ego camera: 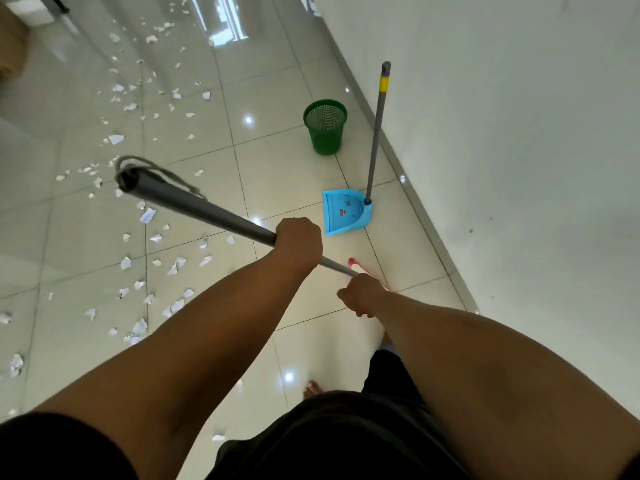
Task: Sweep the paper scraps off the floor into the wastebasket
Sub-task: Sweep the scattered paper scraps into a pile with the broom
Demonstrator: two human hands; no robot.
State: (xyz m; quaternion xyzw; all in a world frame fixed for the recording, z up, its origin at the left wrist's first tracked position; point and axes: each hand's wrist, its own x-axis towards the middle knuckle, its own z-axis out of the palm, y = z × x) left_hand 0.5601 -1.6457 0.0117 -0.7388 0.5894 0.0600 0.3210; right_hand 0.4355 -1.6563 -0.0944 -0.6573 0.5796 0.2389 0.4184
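Glossy pale tiled floor (277,161), white paper scraps (149,215) lying scattered across its left side, green wastebasket (326,128) and blue dustpan (346,213) standing near the wall (502,116)

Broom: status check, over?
Both hands' grip on grey broom handle: left hand, right hand. White paper scraps unswept. Green mesh wastebasket unobstructed.

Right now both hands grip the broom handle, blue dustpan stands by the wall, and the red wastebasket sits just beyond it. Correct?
One error: the wastebasket is green, not red, as the head view shows. The rest holds: left hand and right hand grip the broom handle, and the blue dustpan stands by the wall.
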